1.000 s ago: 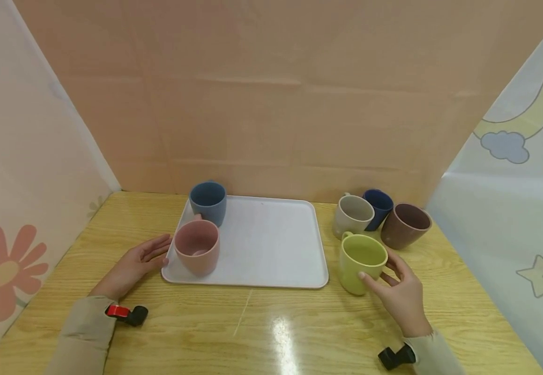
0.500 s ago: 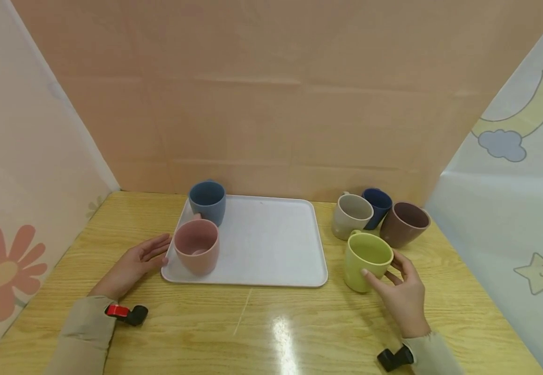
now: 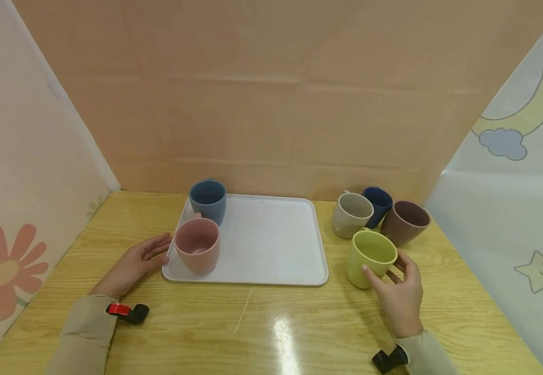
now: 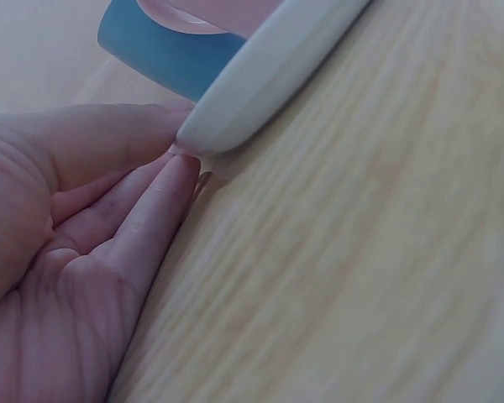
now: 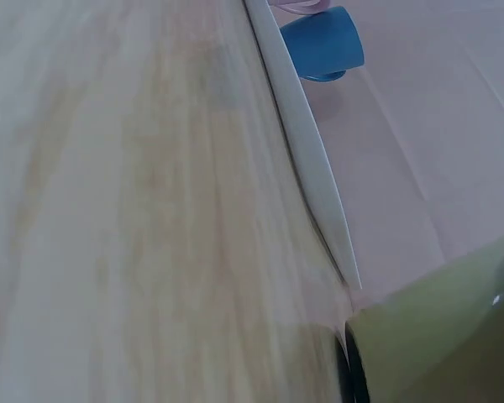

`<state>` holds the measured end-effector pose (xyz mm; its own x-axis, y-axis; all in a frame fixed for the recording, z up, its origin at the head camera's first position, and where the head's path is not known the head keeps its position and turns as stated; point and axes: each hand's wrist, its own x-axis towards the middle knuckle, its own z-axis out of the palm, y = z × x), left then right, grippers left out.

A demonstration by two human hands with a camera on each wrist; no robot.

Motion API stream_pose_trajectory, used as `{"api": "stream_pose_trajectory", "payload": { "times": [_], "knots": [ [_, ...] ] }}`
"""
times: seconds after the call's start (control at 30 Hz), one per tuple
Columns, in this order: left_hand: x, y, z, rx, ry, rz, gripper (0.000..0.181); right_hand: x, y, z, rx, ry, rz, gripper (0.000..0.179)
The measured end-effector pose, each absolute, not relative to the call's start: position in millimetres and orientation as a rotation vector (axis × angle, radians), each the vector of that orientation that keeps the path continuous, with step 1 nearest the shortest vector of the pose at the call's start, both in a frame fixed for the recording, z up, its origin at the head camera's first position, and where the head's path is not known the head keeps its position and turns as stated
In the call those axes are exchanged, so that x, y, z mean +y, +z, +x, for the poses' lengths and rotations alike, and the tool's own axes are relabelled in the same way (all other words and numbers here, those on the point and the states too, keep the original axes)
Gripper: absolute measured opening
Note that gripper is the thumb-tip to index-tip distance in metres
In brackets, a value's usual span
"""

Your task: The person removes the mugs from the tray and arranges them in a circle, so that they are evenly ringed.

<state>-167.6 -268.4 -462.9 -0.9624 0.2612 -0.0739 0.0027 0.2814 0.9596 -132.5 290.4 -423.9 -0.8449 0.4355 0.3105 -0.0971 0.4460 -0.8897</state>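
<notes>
My right hand [image 3: 403, 298] grips a yellow-green mug [image 3: 364, 263] by its side, thumb on the near wall and fingers round the right. The mug is upright, its handle pointing away and partly hidden; in the right wrist view the mug [image 5: 441, 336] is close over the table. At the left edge of a white tray [image 3: 271, 245], my left hand [image 3: 133, 265] pinches the rim, with the thumb and a fingertip meeting at the tray edge [image 4: 244, 101] in the left wrist view. On the tray's left side stand a pink mug [image 3: 198, 250] and a blue-grey mug [image 3: 210, 205].
Behind the yellow-green mug are a beige mug [image 3: 348, 221], a dark blue mug [image 3: 378, 200] and a brown cup [image 3: 402, 229], grouped closely. A tan backdrop [image 3: 271, 130] rises at the table's far edge; patterned side walls flank the wooden table [image 3: 215, 323].
My right hand has moved the yellow-green mug a little to the right and away, nearer the brown cup. The left hand, tray and other mugs have stayed put.
</notes>
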Motion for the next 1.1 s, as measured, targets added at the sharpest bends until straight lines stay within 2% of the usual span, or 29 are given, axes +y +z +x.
{"api": "stream_pose_trajectory", "payload": {
  "times": [0.4, 0.63, 1.1],
  "knots": [
    [-269, -461, -168, 2.325, 1.754, 0.245, 0.076, 283, -417, -138, -2.315, 1.286, -0.298, 0.093],
    [-269, -458, -166, 2.33, 1.751, 0.245, 0.076, 277, -420, -137, -2.28, 1.346, -0.312, 0.091],
    [-267, -458, -164, 2.306, 1.776, 0.259, 0.076, 269, -431, -158, -2.159, 1.452, -0.355, 0.097]
  ]
}}
